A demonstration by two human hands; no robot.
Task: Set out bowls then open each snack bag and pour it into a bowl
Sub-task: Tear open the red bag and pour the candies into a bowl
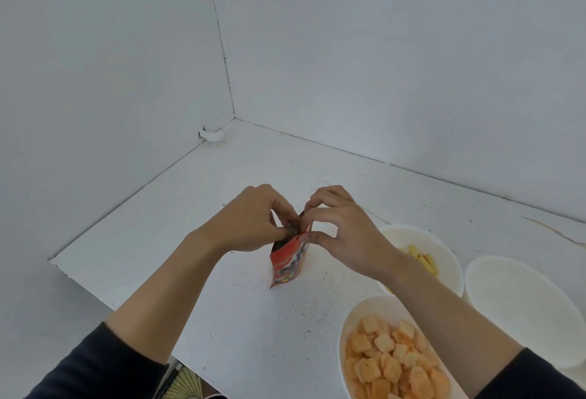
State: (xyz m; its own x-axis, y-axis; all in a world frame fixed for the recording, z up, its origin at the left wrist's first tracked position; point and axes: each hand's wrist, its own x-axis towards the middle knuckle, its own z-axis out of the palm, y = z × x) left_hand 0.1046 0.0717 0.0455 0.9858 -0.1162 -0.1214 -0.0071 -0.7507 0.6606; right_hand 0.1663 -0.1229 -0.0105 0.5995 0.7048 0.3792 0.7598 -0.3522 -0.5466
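A small red-orange snack bag (288, 264) stands upright on the white table (190, 224), its bottom corner touching the surface. My left hand (253, 219) pinches the bag's top edge on the left side. My right hand (336, 227) pinches the same top edge on the right side. Three white bowls stand to the right. The near bowl (345, 329) holds orange square crackers. A bowl (444, 252) behind my right forearm holds yellow sticks. The third bowl (520, 303) at far right looks empty.
White walls close the table at the back and left, meeting in a corner (234, 118). The table's left front edge (95, 294) runs diagonally under my left forearm. A patterned surface (187, 386) shows below the edge.
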